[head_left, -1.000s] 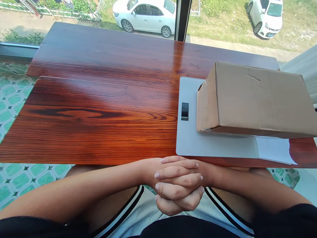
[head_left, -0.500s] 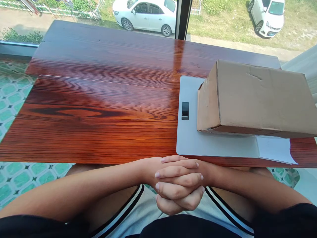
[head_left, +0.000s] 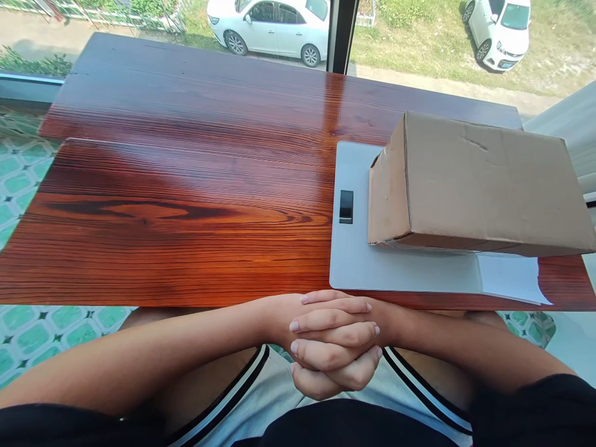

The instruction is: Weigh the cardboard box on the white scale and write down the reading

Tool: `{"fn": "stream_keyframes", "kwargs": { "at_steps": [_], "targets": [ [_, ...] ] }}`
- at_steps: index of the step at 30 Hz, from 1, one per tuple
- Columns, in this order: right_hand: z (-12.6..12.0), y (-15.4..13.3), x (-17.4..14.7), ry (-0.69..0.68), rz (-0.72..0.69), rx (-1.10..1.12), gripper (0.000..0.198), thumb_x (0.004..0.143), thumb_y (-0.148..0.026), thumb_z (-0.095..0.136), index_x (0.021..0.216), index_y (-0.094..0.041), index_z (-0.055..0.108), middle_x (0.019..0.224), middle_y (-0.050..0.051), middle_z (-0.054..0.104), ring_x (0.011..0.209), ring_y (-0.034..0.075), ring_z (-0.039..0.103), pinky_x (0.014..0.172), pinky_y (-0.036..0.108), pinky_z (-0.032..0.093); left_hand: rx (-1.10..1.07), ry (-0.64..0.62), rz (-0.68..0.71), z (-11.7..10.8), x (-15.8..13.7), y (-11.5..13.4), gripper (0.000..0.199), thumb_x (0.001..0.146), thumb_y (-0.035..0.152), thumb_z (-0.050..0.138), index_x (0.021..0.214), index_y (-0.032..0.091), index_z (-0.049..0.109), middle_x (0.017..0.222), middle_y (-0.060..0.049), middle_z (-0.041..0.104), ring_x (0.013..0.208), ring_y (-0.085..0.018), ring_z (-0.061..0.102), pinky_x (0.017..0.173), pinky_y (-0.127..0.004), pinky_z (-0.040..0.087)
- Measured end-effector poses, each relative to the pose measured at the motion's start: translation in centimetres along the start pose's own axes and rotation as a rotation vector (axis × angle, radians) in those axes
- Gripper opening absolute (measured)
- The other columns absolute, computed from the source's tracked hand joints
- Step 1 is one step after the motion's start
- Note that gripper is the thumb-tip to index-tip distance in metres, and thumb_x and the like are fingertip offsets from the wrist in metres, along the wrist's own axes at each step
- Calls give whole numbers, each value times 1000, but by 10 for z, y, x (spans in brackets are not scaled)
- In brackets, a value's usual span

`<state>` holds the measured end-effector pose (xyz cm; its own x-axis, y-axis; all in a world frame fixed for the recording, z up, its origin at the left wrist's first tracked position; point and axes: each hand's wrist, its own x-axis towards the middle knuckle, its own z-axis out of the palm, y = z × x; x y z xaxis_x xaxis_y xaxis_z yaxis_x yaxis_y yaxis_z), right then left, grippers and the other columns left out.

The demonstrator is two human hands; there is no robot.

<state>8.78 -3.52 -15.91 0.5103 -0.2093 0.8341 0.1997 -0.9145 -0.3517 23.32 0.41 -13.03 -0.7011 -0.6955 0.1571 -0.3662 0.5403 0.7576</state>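
Note:
My left hand (head_left: 289,318) and my right hand (head_left: 378,315) are clasped together at the table's front edge, over my lap. Their fingers are interlaced and folded closed, with no object visible between them. Just beyond them lies a flat white glass scale (head_left: 358,267) with a small dark display (head_left: 346,207) on its left side. On the scale rests a closed brown cardboard box (head_left: 493,186), its right end reaching past the scale. A white paper sheet (head_left: 510,279) sticks out from under the box's front side.
The glossy reddish-brown wooden table (head_left: 186,248) stretches left and back toward a window with a dark frame post (head_left: 341,37). A white curtain (head_left: 572,136) hangs at the right. Green-and-white tiled floor (head_left: 28,335) shows below. White cars (head_left: 274,31) stand outside.
The view has shifted very slightly, so the table, box and scale sit a little further left and higher. My hands stay clasped in the same way.

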Motion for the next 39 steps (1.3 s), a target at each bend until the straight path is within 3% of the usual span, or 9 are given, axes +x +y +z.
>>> {"fn": "stream_keyframes", "kwargs": {
  "at_steps": [3,8,15,20,27,35,39],
  "targets": [
    [-5,-2,2,-51,9,4,43,73,-18,83,114,-28,71,108,12,61,101,31,70,86,45,61,-7,-47,-35,-3,0,2,55,87,74,45,122,41,73,140,-5,59,127,-29,60,61,-19,59],
    [0,-3,4,41,31,76,31,76,-17,80,103,-28,70,104,11,58,101,29,70,87,46,59,5,-118,-99,-8,2,4,60,84,76,47,125,40,71,141,-7,57,110,-27,67,64,-25,62],
    [-7,-6,7,-25,-34,-39,38,75,-18,81,111,-25,68,102,14,62,95,33,72,80,48,63,-1,-77,38,-8,6,1,48,87,69,48,112,39,76,135,-3,61,136,-28,54,65,-18,59],
    [-10,-7,8,-62,-31,-75,43,74,-18,83,113,-28,67,104,13,63,96,33,72,80,45,64,-8,-57,81,-7,8,-2,45,87,68,50,108,38,76,132,-4,62,134,-29,55,65,-18,60],
    [-11,-4,4,-111,-19,-21,38,79,-17,77,116,-23,67,110,17,62,102,37,71,84,49,62,11,-134,20,-12,9,2,51,86,71,48,114,39,76,139,-4,59,138,-32,52,65,-20,61],
    [-10,-6,6,-80,-11,-63,46,72,-18,85,114,-28,68,107,13,62,98,35,72,83,46,63,14,-133,-17,-12,6,6,56,84,75,46,114,38,75,141,-5,59,110,-28,69,51,-19,56],
    [-11,-5,6,-90,13,-13,42,74,-20,83,112,-29,69,108,13,62,100,34,72,85,48,61,21,-135,-27,-12,6,6,57,85,74,46,119,39,74,142,-3,59,123,-31,63,57,-20,59]
  ]
}}
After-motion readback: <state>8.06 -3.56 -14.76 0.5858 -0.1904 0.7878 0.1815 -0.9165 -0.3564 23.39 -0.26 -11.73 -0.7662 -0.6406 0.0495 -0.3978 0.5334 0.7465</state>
